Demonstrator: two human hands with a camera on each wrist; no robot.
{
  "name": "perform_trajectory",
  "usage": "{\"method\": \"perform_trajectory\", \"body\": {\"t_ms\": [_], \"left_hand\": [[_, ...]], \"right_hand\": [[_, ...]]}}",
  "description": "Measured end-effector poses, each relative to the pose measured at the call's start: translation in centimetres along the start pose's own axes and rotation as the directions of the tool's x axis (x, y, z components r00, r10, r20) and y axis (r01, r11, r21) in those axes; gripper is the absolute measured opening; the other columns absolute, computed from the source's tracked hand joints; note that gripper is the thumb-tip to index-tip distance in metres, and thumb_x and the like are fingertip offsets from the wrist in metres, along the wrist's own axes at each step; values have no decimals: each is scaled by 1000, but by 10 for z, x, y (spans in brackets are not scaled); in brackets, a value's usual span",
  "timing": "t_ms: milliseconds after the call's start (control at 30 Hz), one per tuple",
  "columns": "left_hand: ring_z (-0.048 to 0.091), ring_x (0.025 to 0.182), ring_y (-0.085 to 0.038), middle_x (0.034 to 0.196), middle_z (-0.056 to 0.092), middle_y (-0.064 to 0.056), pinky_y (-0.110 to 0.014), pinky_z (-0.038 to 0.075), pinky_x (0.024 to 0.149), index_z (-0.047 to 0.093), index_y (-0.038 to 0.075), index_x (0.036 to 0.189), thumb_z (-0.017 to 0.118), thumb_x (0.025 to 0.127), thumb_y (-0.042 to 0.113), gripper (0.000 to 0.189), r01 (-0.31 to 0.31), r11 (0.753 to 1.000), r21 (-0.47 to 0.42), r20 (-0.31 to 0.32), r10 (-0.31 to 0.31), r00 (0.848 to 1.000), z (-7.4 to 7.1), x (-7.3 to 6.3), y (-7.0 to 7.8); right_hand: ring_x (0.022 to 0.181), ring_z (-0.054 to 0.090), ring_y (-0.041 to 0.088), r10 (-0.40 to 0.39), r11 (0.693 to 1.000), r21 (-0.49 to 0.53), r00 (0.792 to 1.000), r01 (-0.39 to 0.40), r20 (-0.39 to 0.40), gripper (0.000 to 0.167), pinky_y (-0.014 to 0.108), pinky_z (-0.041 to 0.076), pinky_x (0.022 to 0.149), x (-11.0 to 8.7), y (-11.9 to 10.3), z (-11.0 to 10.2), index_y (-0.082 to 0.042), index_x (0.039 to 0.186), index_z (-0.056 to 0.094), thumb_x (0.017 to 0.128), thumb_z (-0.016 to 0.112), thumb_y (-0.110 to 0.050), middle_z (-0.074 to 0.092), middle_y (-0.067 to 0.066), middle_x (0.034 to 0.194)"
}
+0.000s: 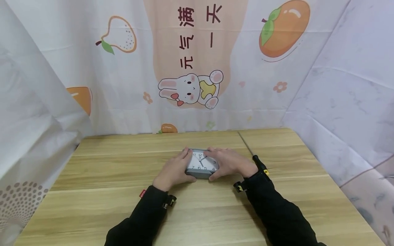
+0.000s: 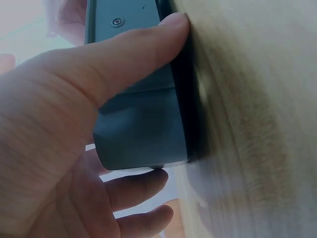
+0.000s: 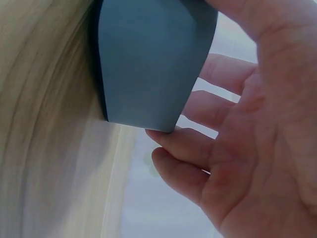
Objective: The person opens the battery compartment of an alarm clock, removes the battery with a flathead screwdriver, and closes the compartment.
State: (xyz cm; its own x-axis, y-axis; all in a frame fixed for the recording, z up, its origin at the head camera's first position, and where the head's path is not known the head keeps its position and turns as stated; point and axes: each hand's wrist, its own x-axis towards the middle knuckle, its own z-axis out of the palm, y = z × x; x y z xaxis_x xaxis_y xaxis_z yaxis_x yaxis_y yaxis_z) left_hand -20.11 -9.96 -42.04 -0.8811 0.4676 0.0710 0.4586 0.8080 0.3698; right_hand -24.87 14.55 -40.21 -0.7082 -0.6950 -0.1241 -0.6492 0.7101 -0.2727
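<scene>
Head view: left hand (image 1: 175, 170) and right hand (image 1: 230, 161), half-curled, grip a clock (image 1: 200, 164).

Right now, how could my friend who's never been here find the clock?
Find the wooden table, then the left hand and right hand toward its far edge. They hold a grey-framed clock, face up. Unlike the long, thin screwdriver to its right, it has a white face with numbers.

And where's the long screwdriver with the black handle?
In the head view, the long black-handled screwdriver lies on the pale wooden table, right of the grey rectangular clock, handle by the right hand, tip near the far edge.
</scene>
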Motion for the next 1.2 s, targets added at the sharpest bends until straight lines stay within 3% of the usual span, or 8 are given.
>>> {"method": "perform_trajectory", "body": {"t_ms": [300, 767, 1200], "left_hand": [[47, 135, -42, 157, 33, -29, -51, 38, 110, 38, -2, 154, 93, 72, 41, 108, 22, 1000, 6, 20, -22, 1000, -3, 0, 1], [58, 124, -40, 151, 41, -30, -48, 48, 101, 48, -1, 148, 93, 68, 48, 105, -64, 995, 75, -3, 64, 998, -5, -4, -7], [64, 116, -39, 149, 43, -31, -48, 51, 96, 51, -1, 146, 93, 66, 51, 105, -57, 993, 104, 10, 57, 998, -8, -3, -7]], "right_hand": [[139, 45, 32, -13, 1000, -21, 1000, 13, 11, 101, 52, 38, 109, -1, -3, 0, -16, 156, 42, 75, 83, -60, 40, 15, 158], [140, 44, 33, -17, 999, -48, 1000, 16, -4, 103, 53, 38, 109, -5, -11, 4, -16, 157, 41, 75, 81, -63, 39, 16, 158], [144, 38, 36, -18, 1000, 8, 999, 18, 27, 101, 57, 34, 111, -7, -12, 2, -17, 159, 38, 78, 81, -60, 33, 16, 161]]}}
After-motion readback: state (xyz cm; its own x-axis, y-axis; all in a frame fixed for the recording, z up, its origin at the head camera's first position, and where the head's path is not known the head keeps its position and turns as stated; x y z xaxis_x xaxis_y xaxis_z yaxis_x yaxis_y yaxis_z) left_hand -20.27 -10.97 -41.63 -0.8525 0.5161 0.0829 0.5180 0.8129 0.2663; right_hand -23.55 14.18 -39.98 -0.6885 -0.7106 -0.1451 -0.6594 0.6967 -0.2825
